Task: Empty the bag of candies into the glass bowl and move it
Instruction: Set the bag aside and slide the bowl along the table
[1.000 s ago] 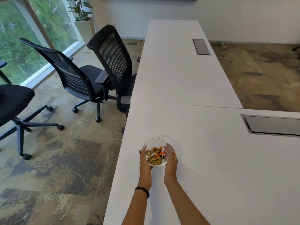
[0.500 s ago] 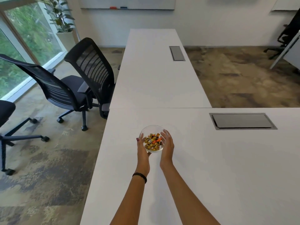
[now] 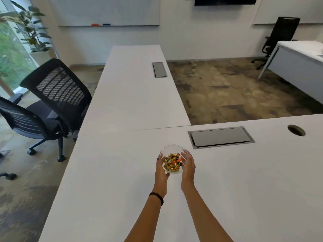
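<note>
With the gold-wrapped candies [image 3: 172,162] already in the clear round glass bowl [image 3: 171,158], we cup it between left hand [image 3: 161,169] and right hand [image 3: 188,167], so what remains is carrying it level and setting it down gently on the white desk [image 3: 244,180].

Black band [image 3: 156,198] on left wrist

Glass bowl [image 3: 172,159]: clear, holding gold and orange wrapped candies [image 3: 172,162], clasped between left hand [image 3: 161,169] and right hand [image 3: 188,167] over a white table [image 3: 244,180]. Black band [image 3: 156,197] on left wrist. Grey hatch [image 3: 220,137] beyond the bowl. Two black chairs [image 3: 57,95] left of the table.
</note>
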